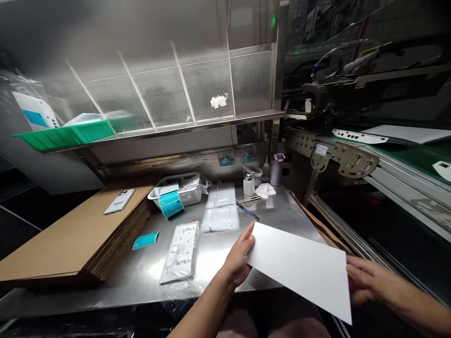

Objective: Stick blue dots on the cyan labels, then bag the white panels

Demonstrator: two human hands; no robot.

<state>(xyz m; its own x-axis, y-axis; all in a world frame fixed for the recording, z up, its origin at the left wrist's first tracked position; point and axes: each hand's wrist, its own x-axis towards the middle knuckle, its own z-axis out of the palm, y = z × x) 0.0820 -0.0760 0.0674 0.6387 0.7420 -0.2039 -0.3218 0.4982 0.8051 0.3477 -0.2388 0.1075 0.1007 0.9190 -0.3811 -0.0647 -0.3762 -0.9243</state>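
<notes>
The left hand (pixel 238 256) and right hand (pixel 369 281) each grip a white sheet (pixel 299 272) at opposite edges, over the front of the steel tabletop (pixel 123 281) — light, thin card, probably floppy, best held at both edges.

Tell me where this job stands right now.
Done: a white moulded part lies bagged in clear plastic on the steel table. In hand: the left hand and right hand hold a white sheet. Left: the stacked cardboard sheets and the clear bags lie unused.
</notes>
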